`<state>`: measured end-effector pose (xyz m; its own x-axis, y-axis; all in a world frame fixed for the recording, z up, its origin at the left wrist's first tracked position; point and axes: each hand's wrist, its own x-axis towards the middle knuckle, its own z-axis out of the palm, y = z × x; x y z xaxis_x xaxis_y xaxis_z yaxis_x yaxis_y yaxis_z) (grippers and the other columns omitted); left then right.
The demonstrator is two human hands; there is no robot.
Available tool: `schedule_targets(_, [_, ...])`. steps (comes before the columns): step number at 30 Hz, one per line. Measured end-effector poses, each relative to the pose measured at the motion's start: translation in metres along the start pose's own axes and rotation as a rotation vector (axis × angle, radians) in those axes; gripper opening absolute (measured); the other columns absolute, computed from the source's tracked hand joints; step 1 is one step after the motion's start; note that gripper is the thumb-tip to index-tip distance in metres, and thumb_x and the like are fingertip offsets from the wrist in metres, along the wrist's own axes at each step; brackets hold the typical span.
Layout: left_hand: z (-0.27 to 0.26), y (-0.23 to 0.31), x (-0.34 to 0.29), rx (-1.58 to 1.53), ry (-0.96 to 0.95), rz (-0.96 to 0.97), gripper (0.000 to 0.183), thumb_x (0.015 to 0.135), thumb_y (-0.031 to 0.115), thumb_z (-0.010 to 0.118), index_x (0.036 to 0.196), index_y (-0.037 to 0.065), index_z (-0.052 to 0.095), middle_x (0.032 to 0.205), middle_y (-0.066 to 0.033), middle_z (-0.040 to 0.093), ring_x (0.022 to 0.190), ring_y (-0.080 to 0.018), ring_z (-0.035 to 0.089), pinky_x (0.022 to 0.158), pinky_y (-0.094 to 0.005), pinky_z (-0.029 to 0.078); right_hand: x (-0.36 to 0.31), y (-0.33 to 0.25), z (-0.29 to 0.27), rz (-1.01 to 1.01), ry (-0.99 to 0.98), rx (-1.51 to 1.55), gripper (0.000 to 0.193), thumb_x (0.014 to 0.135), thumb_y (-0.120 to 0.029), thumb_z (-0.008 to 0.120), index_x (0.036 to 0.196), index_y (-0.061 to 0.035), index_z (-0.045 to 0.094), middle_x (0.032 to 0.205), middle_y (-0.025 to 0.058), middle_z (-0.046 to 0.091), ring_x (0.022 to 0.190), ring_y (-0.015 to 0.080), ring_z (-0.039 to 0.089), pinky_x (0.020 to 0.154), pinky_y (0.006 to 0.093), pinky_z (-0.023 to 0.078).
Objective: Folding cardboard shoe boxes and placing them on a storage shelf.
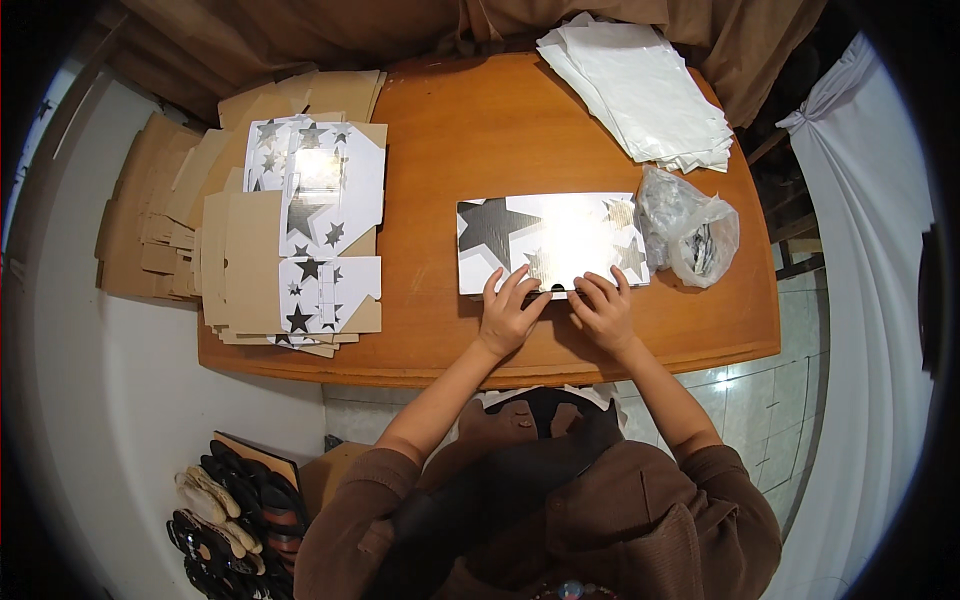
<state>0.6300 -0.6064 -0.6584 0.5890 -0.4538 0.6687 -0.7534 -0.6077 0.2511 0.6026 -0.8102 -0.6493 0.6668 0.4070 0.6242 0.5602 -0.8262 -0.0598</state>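
A closed white cardboard box [572, 232] printed with black and grey stars lies on the wooden table in front of me. Its lid shines under the light, and a small dark notch marks the middle of the near edge. My left hand [511, 318] grips that edge left of the notch, curled fingers on the lid and thumb at the front. On the other side of the notch my right hand [603, 308] grips the same edge in a like way. Both thumbs point toward the notch. The underside of the box is hidden.
Flat star-printed and brown box blanks [240, 262] are stacked at the table's left. A clear plastic bag [712, 232] with small dark items touches the box's right side. White paper sheets [640, 90] lie at the far right. Several sandals and shoes [235, 510] stand on the floor, lower left.
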Motion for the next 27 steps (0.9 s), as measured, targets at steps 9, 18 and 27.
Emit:
schedule_targets(9, [0.0029, 0.0012, 0.0004, 0.043, -0.021, 0.008, 0.028, 0.067, 0.008, 0.068, 0.094, 0.016, 0.063, 0.109, -0.0063, 0.054, 0.114, -0.0299, 0.051, 0.094, -0.0514, 0.029, -0.0023, -0.0022, 0.0026, 0.039, -0.025, 0.004, 0.018, 0.077, -0.015, 0.061, 0.094, -0.0128, 0.063, 0.104, 0.0033, 0.061, 0.103, 0.0203, 0.055, 0.097, 0.0535, 0.034])
schedule_targets(18, [0.0018, 0.0041, 0.0020, 0.032, -0.017, -0.016, 0.025, 0.067, 0.009, 0.068, 0.091, 0.015, 0.063, 0.109, -0.0060, 0.056, 0.114, -0.0288, 0.051, 0.093, -0.0486, 0.030, -0.0052, -0.0011, 0.0051, 0.044, -0.014, 0.015, 0.020, 0.075, -0.014, 0.062, 0.095, -0.0127, 0.063, 0.104, 0.0031, 0.061, 0.104, 0.0198, 0.055, 0.097, 0.0535, 0.034])
schedule_targets(27, [-0.0006, 0.0077, 0.0061, 0.021, -0.006, -0.058, 0.020, 0.068, 0.011, 0.069, 0.087, 0.013, 0.064, 0.105, -0.0057, 0.058, 0.112, -0.0276, 0.053, 0.094, -0.0463, 0.030, -0.0026, -0.0007, 0.0038, 0.036, 0.031, 0.023, 0.016, 0.075, -0.014, 0.061, 0.091, -0.0149, 0.063, 0.100, 0.0029, 0.061, 0.100, 0.0187, 0.057, 0.096, 0.0510, 0.035])
